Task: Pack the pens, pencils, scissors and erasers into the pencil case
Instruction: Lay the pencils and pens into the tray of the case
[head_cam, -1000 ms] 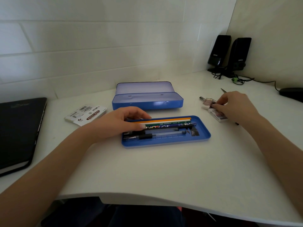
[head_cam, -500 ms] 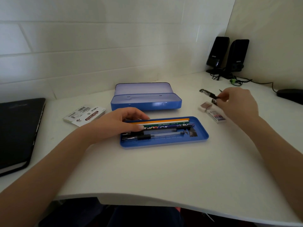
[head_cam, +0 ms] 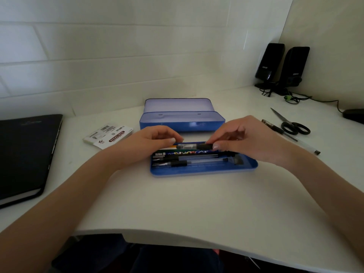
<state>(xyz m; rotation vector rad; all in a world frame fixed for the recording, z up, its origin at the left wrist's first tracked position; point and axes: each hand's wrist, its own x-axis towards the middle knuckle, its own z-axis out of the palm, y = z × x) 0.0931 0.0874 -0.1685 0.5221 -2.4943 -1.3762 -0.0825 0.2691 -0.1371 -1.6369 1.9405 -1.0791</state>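
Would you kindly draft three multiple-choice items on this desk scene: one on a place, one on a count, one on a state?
1. Where do the scissors lie?
A. in the blue tray
B. on the desk right of the right hand
C. on the notebook

2. How many black speakers stand in the corner?
A. one
B. two
C. three

3. What is the pen held over the blue tray doing?
A. lying free on the desk
B. held by both hands
C. standing upright

Answers: 1 B, the scissors rest on the desk beyond the right hand. 2 B, two stand side by side. 3 B, left hand and right hand pinch its ends.
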